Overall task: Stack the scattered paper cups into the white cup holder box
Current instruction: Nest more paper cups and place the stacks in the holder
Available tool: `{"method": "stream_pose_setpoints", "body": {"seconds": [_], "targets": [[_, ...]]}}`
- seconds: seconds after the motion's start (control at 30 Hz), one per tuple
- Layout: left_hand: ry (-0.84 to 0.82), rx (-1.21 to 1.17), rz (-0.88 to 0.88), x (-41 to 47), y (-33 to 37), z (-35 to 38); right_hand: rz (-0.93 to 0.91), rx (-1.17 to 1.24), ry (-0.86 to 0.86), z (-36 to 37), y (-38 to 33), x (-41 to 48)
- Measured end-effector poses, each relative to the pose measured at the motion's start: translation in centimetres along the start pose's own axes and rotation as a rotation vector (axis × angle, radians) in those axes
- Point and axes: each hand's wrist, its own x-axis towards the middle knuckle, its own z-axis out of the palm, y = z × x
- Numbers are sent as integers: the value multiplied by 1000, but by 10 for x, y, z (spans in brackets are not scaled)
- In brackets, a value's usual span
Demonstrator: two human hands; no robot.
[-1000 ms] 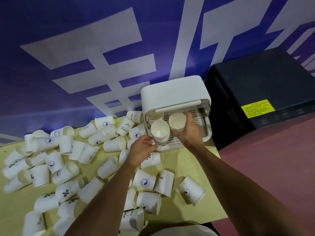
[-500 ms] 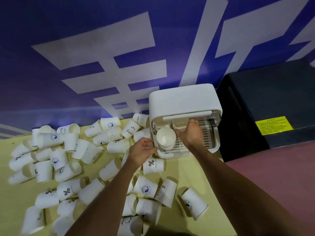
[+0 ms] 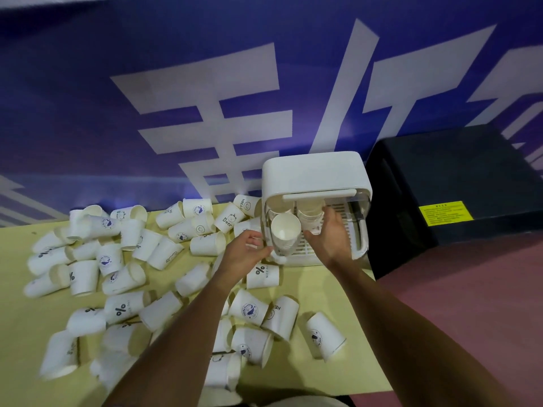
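Counter (image 3: 323, 362), yellow, strewn with paper cups (image 3: 123, 277) lying on their sides, left of and before the white cup holder box (image 3: 314, 174) at its far edge. Right hand (image 3: 330, 235) reaches into the box's front opening, thumb and fingers curled around the rear cup stack (image 3: 310, 211). Left hand (image 3: 246, 255), fingers curled, meets the box's front-left corner beside the front cup stack (image 3: 285, 230); its hold cannot be told.

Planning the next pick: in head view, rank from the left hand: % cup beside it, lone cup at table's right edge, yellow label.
1. % cup, just below left hand.
2. Lone cup, off to the lower right.
3. Yellow label, far right, black box.
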Motion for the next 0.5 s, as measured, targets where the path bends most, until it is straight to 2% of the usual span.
{"method": "stream_pose_setpoints", "body": {"seconds": [0.3,0.5], "targets": [[0,-113,16,-44,-26,-25,-100,-50,16,8,-31,-54],[-6,-140,55,-58,-63,-86,-115,-84,69,42,-75,-92]]}}
